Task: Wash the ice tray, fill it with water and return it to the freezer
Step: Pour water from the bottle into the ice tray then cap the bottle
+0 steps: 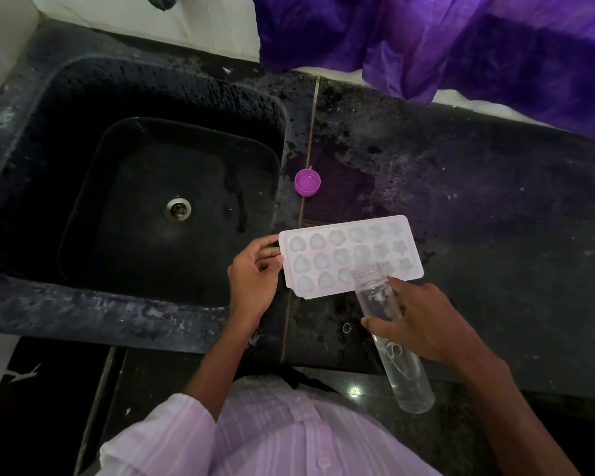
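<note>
A black stone sink is sitting on the left, its steel drain showing at the bottom of the wet basin. The dark speckled countertop is stretching off to the right, and a thin tan seam strip is running across it from front to back. A small purple cap is lying open side up on that strip, apart from the tray and beyond it. A purple cloth is hanging along the back wall. The person's pale striped shirt is filling the near edge of the view.

The clear bottle is showing a plain see-through wall with water lying inside.

The ice tray is lying flat on the countertop just right of the sink, cavities facing up, hearts at the left end and stars at the right. Its long axis is running left to right, the right end angling slightly away from the person. The left hand is pinching the tray's left short edge with its fingers. The right hand is gripping the bottle around its middle, tilting it so the open mouth is pointing away from the person over the tray's near row and hiding some cavities there.
</note>
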Demonstrator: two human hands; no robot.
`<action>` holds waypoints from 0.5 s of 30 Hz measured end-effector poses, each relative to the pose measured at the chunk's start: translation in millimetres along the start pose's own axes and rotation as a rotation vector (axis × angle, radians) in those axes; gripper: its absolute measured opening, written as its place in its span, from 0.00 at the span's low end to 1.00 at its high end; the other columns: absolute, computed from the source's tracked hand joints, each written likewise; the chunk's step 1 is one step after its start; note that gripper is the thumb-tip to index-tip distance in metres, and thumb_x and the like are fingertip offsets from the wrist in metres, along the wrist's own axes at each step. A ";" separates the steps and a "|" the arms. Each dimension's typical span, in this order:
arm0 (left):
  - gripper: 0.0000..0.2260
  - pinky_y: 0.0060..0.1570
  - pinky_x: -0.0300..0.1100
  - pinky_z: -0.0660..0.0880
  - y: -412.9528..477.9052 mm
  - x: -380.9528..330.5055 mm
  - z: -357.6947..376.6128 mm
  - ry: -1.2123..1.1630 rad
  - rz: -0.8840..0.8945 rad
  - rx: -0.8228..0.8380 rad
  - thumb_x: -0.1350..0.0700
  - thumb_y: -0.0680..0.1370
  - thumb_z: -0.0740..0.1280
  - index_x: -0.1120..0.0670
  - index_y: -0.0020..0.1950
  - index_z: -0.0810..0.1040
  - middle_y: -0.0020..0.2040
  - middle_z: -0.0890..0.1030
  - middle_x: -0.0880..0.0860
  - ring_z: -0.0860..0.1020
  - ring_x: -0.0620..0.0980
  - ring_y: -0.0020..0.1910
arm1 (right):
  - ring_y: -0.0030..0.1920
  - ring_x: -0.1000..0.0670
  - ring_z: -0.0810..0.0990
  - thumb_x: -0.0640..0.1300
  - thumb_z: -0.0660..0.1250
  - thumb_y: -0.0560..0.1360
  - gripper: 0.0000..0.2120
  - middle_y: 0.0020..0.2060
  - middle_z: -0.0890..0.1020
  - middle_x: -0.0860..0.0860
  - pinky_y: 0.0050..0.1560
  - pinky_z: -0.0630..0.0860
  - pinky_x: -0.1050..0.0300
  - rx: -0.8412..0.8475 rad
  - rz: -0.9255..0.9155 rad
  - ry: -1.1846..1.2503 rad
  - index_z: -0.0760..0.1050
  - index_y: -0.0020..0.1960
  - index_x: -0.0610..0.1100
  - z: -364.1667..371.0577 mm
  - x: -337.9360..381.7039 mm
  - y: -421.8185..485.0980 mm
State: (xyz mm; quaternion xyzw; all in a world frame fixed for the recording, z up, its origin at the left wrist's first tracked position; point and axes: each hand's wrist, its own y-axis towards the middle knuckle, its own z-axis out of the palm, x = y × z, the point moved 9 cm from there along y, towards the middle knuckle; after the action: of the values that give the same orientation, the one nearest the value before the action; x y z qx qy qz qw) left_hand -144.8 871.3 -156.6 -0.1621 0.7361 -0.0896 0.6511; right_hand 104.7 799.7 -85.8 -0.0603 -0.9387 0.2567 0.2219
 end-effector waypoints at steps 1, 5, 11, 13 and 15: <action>0.17 0.44 0.30 0.77 -0.2 -0.4 0.0 -0.003 -0.001 0.000 0.68 0.76 0.68 0.50 0.58 0.82 0.46 0.86 0.46 0.83 0.39 0.45 | 0.48 0.52 0.82 0.65 0.71 0.66 0.28 0.52 0.83 0.56 0.49 0.82 0.51 0.010 0.013 -0.004 0.74 0.60 0.51 1.7 -1.1 -0.4; 0.17 0.45 0.30 0.77 -0.3 -0.5 0.1 -0.005 -0.003 0.001 0.68 0.76 0.68 0.49 0.57 0.82 0.45 0.86 0.46 0.83 0.39 0.45 | 0.45 0.53 0.81 0.71 0.66 0.62 0.32 0.46 0.83 0.56 0.47 0.82 0.48 0.025 0.036 -0.028 0.74 0.59 0.54 7.2 -5.2 -1.6; 0.17 0.46 0.31 0.78 0.4 1.2 0.2 0.002 -0.007 0.002 0.68 0.76 0.68 0.50 0.58 0.82 0.46 0.86 0.46 0.84 0.39 0.45 | 0.42 0.55 0.80 0.67 0.69 0.65 0.25 0.41 0.82 0.56 0.46 0.81 0.50 0.039 0.061 -0.036 0.74 0.56 0.54 10.8 -7.5 -3.6; 0.17 0.46 0.31 0.78 0.8 1.4 0.2 0.001 -0.005 0.003 0.68 0.76 0.68 0.49 0.58 0.82 0.46 0.86 0.46 0.84 0.40 0.46 | 0.40 0.57 0.80 0.65 0.71 0.67 0.23 0.40 0.82 0.57 0.46 0.81 0.51 0.039 0.061 -0.033 0.75 0.56 0.54 11.0 -6.7 -4.1; 0.16 0.45 0.31 0.78 0.9 1.6 0.4 0.000 -0.006 0.003 0.68 0.76 0.68 0.50 0.58 0.82 0.46 0.86 0.47 0.84 0.41 0.46 | 0.39 0.57 0.80 0.63 0.72 0.68 0.22 0.39 0.82 0.57 0.45 0.81 0.53 0.040 0.058 -0.030 0.75 0.56 0.53 10.9 -5.0 -4.8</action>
State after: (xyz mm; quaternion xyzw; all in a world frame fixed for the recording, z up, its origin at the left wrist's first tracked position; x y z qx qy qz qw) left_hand -144.6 871.5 -158.5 -0.1633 0.7354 -0.0929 0.6511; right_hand 104.3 789.5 -93.6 -0.0791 -0.9345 0.2826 0.2015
